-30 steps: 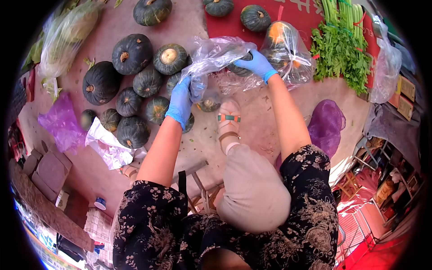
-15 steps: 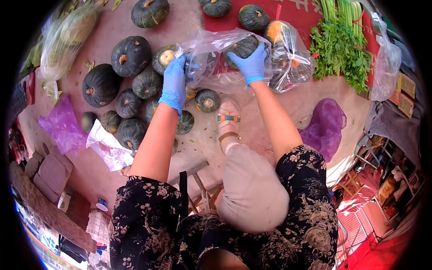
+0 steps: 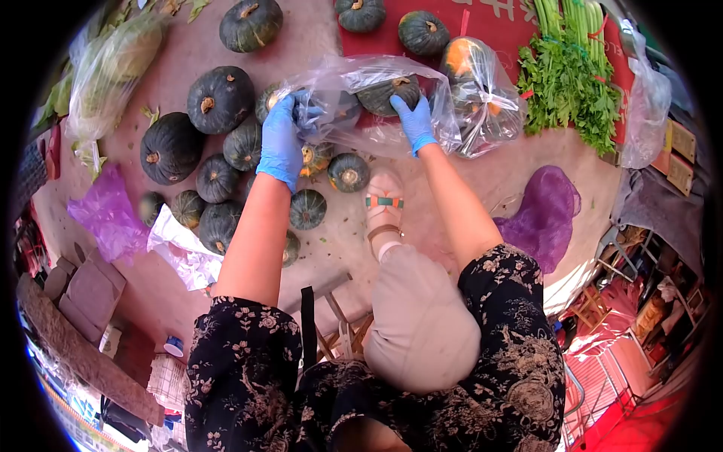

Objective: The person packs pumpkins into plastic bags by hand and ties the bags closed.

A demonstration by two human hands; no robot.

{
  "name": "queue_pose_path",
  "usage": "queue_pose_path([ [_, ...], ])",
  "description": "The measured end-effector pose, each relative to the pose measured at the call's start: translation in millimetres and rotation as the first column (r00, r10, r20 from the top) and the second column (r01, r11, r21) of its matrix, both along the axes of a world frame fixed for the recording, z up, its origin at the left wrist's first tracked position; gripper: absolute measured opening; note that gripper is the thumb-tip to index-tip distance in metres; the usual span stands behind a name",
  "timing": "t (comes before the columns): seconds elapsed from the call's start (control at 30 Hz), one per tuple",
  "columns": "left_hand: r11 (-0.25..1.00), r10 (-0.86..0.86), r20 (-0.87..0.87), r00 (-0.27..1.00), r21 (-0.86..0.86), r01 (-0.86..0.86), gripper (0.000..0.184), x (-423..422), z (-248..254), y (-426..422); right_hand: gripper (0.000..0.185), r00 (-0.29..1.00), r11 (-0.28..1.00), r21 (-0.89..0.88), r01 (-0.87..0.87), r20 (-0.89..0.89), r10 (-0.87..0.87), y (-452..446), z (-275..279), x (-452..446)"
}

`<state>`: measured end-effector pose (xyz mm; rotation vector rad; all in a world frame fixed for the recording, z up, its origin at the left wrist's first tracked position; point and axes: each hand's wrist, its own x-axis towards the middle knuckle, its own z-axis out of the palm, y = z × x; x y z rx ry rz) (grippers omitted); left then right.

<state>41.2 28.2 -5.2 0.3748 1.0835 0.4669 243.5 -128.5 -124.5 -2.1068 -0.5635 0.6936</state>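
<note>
My left hand (image 3: 282, 142), in a blue glove, grips the gathered left end of a clear plastic bag (image 3: 343, 75). A dark green pumpkin (image 3: 382, 96) shows among the bag's film on the right. My right hand (image 3: 416, 124), gloved too, holds this pumpkin by its right side, thumb near the stem. I cannot tell whether that hand is inside the plastic. Right beside it stands a tied clear bag of pumpkins (image 3: 486, 105), one with an orange patch. A small round pumpkin (image 3: 348, 172) lies on the floor below the hands.
Several dark pumpkins (image 3: 220, 100) cover the floor on the left. Bagged cabbage-like greens (image 3: 113, 83) lie farther left, near a purple plastic bag (image 3: 108, 215). Celery bunches (image 3: 565, 90) rest on a red mat (image 3: 489, 19). A purple mesh sack (image 3: 544, 218) is on the right.
The pumpkin in my right hand has moved slightly left and down, and its stem now shows. My left hand has shifted a little left and down, stretching the bag.
</note>
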Motion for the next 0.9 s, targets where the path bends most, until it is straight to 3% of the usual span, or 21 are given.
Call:
queue_pose_path([
  [0.03, 1.0, 0.029, 0.003, 1.0, -0.013, -0.029, 0.025, 2, 4, 4, 0.071, 0.984, 0.977, -0.185, -0.102, 0.126, 0.126, -5, 8, 1],
  [0.1, 0.998, 0.049, 0.003, 0.999, -0.045, -0.049, 0.026, 2, 9, 10, 0.073, 0.884, 0.971, -0.191, -0.142, 0.416, 0.212, -3, 26, -6],
  [0.17, 0.997, 0.055, 0.044, 0.997, -0.058, -0.053, 0.026, -2, 0, 18, 0.071, 0.698, 0.953, -0.168, -0.25, 0.651, 0.298, 13, 69, -18],
  [0.2, 0.997, 0.058, 0.06, 0.997, -0.056, -0.055, 0.028, -6, -8, 21, 0.072, 0.692, 0.923, -0.193, -0.332, 0.616, 0.378, 22, 83, -24],
  [0.3, 0.992, 0.053, 0.065, 0.997, -0.116, -0.045, 0.029, -14, -18, 29, 0.071, 0.484, 0.784, -0.425, -0.453, 0.621, 0.617, 32, 73, -27],
  [0.37, 0.995, -0.032, -0.032, 0.999, -0.099, 0.028, 0.028, -16, -14, 31, 0.059, 0.476, 0.703, -0.551, -0.45, 0.518, 0.711, 45, 76, -23],
  [0.43, 0.989, -0.143, -0.014, 0.99, 0.024, 0.143, 0.028, -40, -62, 32, 0.041, 0.546, 0.721, -0.497, -0.484, 0.472, 0.692, 63, 84, -28],
  [0.5, 0.962, -0.119, -0.173, 0.978, 0.224, 0.157, 0.032, -53, -24, 23, 0.025, 0.651, 0.779, -0.199, -0.595, 0.449, 0.612, 91, 119, -51],
  [0.53, 0.96, -0.061, -0.132, 0.989, 0.265, 0.095, 0.036, -65, -18, 20, 0.025, 0.698, 0.777, -0.014, -0.629, 0.429, 0.573, 106, 135, -66],
  [0.57, 0.926, -0.03, -0.22, 0.975, 0.361, 0.11, 0.039, -81, -19, 21, 0.025, 0.714, 0.747, 0.055, -0.663, 0.348, 0.608, 121, 141, -81],
  [0.6, 0.924, 0.073, -0.227, 0.971, 0.383, 0.02, 0.039, -94, -20, 23, 0.026, 0.715, 0.716, 0.118, -0.688, 0.276, 0.642, 135, 146, -95],
  [0.63, 0.913, 0.171, -0.226, 0.959, 0.402, -0.069, 0.039, -106, -20, 27, 0.027, 0.708, 0.686, 0.176, -0.706, 0.206, 0.675, 147, 148, -109],
  [0.7, 0.943, 0.295, -0.251, 0.922, 0.23, -0.239, 0.04, -128, -22, 42, 0.039, 0.699, 0.659, 0.233, -0.715, 0.222, 0.68, 177, 112, -136],
  [0.77, 0.94, 0.341, -0.336, 0.878, 0.108, -0.324, 0.045, -147, -39, 57, 0.058, 0.725, 0.734, 0.092, -0.673, 0.279, 0.629, 205, 86, -153],
  [0.87, 0.957, 0.287, -0.373, 0.882, 0.07, -0.282, 0.057, -150, -53, 80, 0.087, 0.765, 0.756, -0.116, -0.644, -0.108, 0.635, 251, 50, -163],
  [0.9, 0.962, 0.27, -0.379, 0.885, 0.062, -0.267, 0.059, -149, -61, 87, 0.094, 0.763, 0.751, -0.139, -0.646, -0.128, 0.633, 256, 49, -168],
])
